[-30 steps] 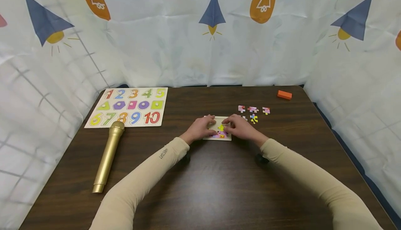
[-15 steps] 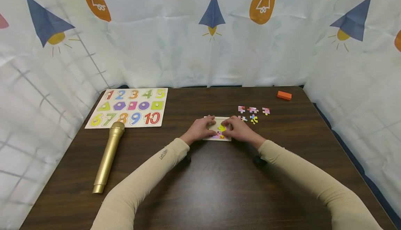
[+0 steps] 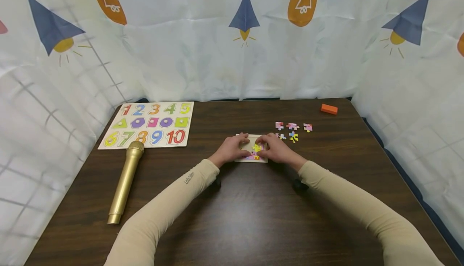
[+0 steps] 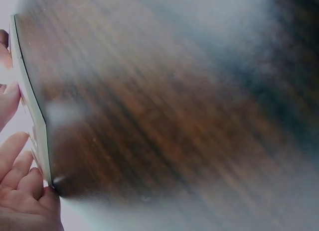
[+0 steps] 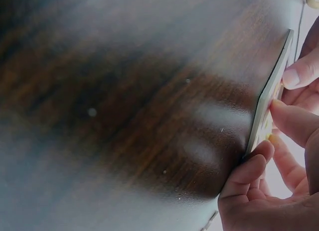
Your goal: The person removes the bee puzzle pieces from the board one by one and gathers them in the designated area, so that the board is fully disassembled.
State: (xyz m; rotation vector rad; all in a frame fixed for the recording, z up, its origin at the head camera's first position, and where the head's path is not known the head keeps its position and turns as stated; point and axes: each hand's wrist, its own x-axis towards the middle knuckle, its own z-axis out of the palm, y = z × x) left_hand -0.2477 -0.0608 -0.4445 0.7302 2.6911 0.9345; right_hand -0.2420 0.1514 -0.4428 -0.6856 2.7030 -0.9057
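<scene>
In the head view a small wooden puzzle tray [image 3: 251, 140] lies on the table between both hands, bare toward its far side. Pink and purple jigsaw pieces [image 3: 250, 157] fill its near strip. My left hand [image 3: 228, 150] grips the tray's left side, its thumb reaching over the near pieces. A yellow jigsaw piece [image 3: 256, 148] sits between the thumb and index finger of my right hand [image 3: 278, 149]. The right wrist view shows that hand's lower fingers [image 5: 249, 173] curled at the tray's rim [image 5: 265, 99]. Part of the tray is hidden under the hands.
Several loose jigsaw pieces [image 3: 293, 126] lie beyond the right hand. An orange block [image 3: 329, 109] stands at the far right corner. At the left are a number-and-shape board [image 3: 148, 115] and a gold microphone [image 3: 125, 185]. A patterned curtain [image 3: 203, 56] surrounds the table.
My right hand has shifted slightly left and nearer, uncovering more of a loose piece behind it. The yellow piece has turned a little between its fingers. The left hand stays put.
</scene>
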